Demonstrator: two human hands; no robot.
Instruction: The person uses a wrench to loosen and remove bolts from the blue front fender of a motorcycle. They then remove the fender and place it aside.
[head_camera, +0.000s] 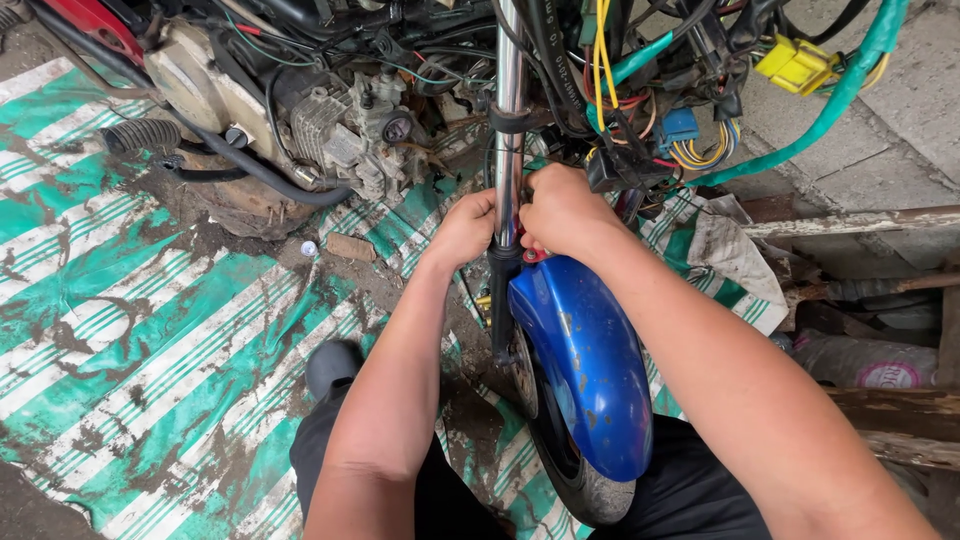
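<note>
A motorcycle front end fills the middle of the head view: a chrome fork tube runs down to a blue front fender over the tyre. My left hand is closed around the fork tube just above the fender. My right hand grips the other side of the same spot, fingers curled over a small red part at the fender's top. What the fingers pinch is hidden.
The engine and loose hoses lie at the upper left. A tangle of wires with yellow and blue connectors hangs at the top right. A dirty green-and-white striped mat covers the ground. Wooden planks and a plastic bottle lie at the right.
</note>
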